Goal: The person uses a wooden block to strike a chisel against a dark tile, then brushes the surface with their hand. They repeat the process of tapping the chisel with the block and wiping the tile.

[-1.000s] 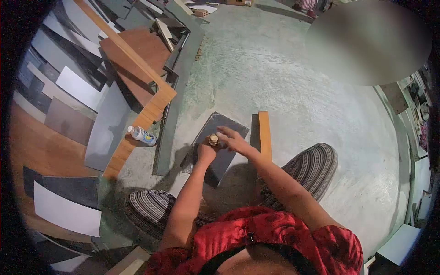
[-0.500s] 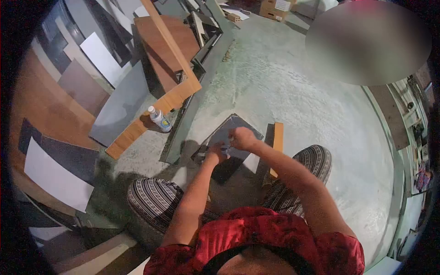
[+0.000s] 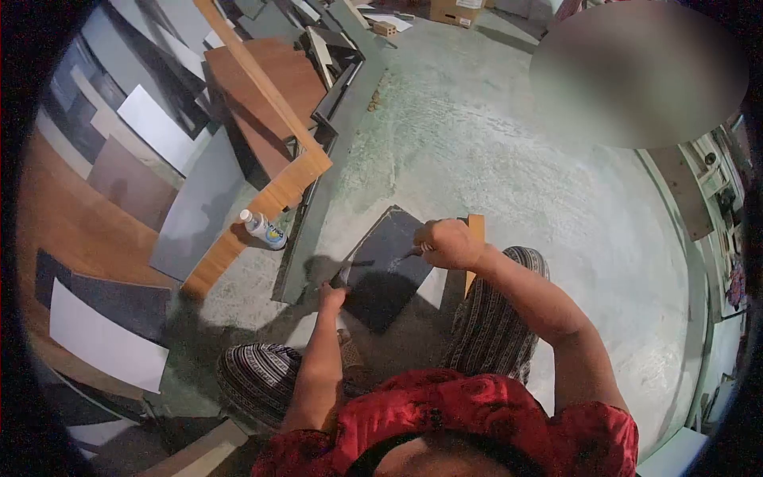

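1. Your dark board [image 3: 389,274] is in front of you, low down and just beyond your knees, set at a slant with one corner pointing away from you; whether it lies flat on the floor [image 3: 477,143], you cannot tell.
2. Your left hand [image 3: 333,296] is at the near left edge of the board; its fingers are too small and shadowed to tell whether they grasp anything.
3. Your right hand [image 3: 449,243] is clenched into a fist over the board's right edge; something small and dark shows beside the curled fingers, too blurred to name or to say whether it is gripped.
4. To the right of the board, partly behind that fist, is an orange wooden strip [image 3: 476,228].
5. A pale triangular patch shows by the board's near right edge.
6. To your left, a white bottle [image 3: 264,230] with a blue and yellow label is just beside an angled wooden piece [image 3: 286,189].
7. Farther left are a white panel [image 3: 107,338] and a grey panel [image 3: 199,211].
8. At the far end is a cardboard box [image 3: 455,12].
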The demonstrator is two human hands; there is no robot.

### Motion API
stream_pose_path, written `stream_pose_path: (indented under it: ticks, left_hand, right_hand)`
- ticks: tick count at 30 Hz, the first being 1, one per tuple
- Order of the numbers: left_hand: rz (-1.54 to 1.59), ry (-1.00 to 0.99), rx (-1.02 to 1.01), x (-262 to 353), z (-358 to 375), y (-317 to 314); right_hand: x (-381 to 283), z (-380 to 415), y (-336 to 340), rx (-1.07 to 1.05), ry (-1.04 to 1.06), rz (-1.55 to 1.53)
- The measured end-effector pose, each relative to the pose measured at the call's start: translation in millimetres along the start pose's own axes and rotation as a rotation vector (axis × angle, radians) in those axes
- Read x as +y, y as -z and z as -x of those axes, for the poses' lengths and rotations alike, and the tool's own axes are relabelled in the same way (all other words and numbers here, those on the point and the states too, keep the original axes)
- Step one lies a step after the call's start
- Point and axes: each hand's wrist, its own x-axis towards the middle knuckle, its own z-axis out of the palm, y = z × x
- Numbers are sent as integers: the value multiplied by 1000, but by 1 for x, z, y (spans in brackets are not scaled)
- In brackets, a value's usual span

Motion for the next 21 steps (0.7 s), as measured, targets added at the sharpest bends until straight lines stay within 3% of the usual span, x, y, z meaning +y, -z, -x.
stream_pose_path:
  ticks: [2,4,7,9,11,12,15,17,21]
  left_hand:
    - [30,-30,-2,-2,-2,-3]
    - [180,14,132,-3,3,-3]
    - [141,42,125,-9,-2,1]
    - [-80,-201,251,-19,0,-1]
    - [-104,65,-95,-17,-11,7]
    - [-107,88,-92,-10,-4,8]
    - [-167,100,85,7,24,10]
    - [-234,-140,248,-11,9,3]
    - [-252,-136,213,-14,-4,5]
  right_hand:
    - [9,0,-8,-15,9,29]
    - [11,4,-10,-38,22,53]
    - [9,12,-8,-120,26,103]
    - [12,16,-11,-253,4,169]
    - [22,20,-20,-297,4,137]
    - [26,22,-25,-316,-5,136]
    - [26,25,-21,-414,-15,174]
    - [27,25,-20,-412,-19,160]
    - [23,26,-14,-391,-9,150]
